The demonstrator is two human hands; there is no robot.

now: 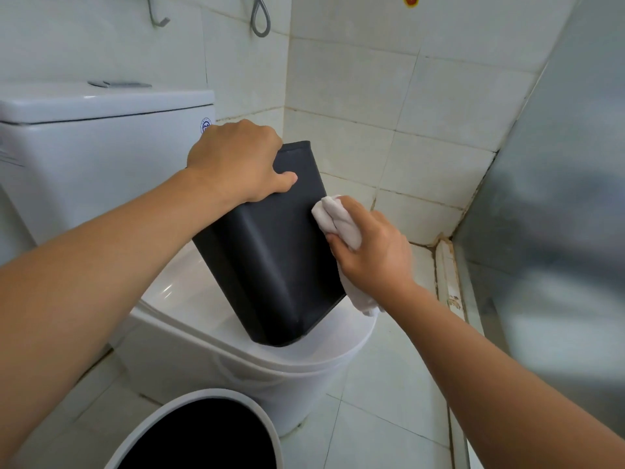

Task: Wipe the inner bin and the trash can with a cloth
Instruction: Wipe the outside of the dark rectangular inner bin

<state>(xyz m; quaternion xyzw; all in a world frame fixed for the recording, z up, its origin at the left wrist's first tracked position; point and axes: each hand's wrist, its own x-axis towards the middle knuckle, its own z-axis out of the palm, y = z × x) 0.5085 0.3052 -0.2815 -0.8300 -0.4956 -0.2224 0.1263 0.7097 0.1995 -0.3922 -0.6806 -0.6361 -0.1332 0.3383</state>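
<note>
You had the black inner bin (270, 252) upside down on the closed toilet lid (189, 299), one rim edge resting on the lid and its base raised and leaning away from you toward the tiled wall behind the toilet, so the bin's long axis ran steeply up from the lid, tilted back and slightly left. Your left hand (236, 160) steadied it from above, fingers curled over the upturned base and the thumb pressed on the side facing you. Your right hand (368, 255) gripped the bunched white cloth (334, 218) in closed fingers and held it against the bin's right edge, about halfway up from the lid.

By the look of it, you were midway through the first half of the job: the outside of the inner bin was under the cloth, and its broad near face looked fairly clean, though the dim matt plastic makes that hard to judge. Whether the inside had been wiped could not be told, since the opening faced down. The white trash can (267, 431) stood open on the floor in front of the toilet, nearest you, with no hand or cloth on it, so it likely remained to do
</note>
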